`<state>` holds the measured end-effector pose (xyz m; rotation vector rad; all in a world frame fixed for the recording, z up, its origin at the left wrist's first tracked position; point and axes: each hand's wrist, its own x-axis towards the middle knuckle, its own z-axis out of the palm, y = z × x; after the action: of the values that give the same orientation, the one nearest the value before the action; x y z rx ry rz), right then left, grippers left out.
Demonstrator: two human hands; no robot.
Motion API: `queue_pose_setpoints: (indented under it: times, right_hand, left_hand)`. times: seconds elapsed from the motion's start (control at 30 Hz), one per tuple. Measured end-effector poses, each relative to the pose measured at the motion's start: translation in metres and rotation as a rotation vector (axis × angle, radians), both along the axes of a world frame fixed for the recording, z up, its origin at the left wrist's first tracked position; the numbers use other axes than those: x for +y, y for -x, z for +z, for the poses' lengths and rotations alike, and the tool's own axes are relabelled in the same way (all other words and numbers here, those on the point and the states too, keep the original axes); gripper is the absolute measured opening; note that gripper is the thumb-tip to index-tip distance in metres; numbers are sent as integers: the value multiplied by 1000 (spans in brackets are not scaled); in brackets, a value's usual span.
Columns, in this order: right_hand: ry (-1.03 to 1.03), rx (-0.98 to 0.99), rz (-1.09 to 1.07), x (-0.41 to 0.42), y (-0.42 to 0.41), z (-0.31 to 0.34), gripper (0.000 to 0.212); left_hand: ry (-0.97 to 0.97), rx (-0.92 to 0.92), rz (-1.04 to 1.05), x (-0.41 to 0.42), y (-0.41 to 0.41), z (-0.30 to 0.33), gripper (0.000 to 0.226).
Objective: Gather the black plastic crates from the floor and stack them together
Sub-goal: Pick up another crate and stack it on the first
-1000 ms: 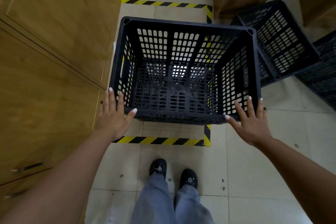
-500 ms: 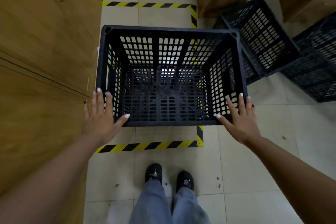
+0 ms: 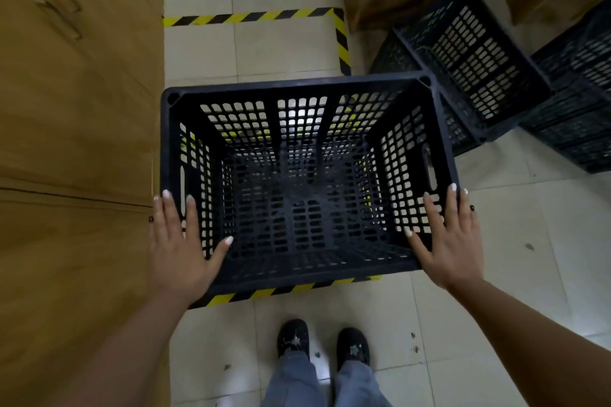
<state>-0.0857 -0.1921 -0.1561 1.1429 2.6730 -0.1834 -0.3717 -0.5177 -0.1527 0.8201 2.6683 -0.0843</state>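
Here, the tiled floor (image 3: 291, 49) carries hazard tape (image 3: 251, 16). The black crate (image 3: 297, 182) sits beside the wooden cabinet (image 3: 76, 142); left hand (image 3: 180, 246) and right hand (image 3: 451, 241) press its near corners, fingers extended. Further crates (image 3: 476, 66) stand right of it.

1. Left hand (image 3: 180, 248): bare, no sleeve on forearm, long pale-polished nails, dark nail or ring on little finger.
2. Right hand (image 3: 451, 241): bare, sleeveless forearm, same pale nails, small dark spot at little finger.
3. Trousers (image 3: 325, 383): grey-blue, loose.
4. Shoes (image 3: 324, 342): black, pale decoration on top.
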Motion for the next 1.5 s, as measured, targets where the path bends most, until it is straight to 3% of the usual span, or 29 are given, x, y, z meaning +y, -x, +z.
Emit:
queue_pose_setpoints:
  times: [0.77, 0.93, 1.5]
  right_hand:
    - [-4, 30, -28, -19, 0, 2, 91]
    - [3, 71, -35, -16, -1, 0, 83]
    - [95, -6, -28, -4, 0, 6, 91]
  left_hand:
    - [3, 87, -42, -8, 6, -3, 98]
    - [7, 85, -50, -8, 5, -4, 98]
    - [93, 50, 19, 16, -10, 12, 98]
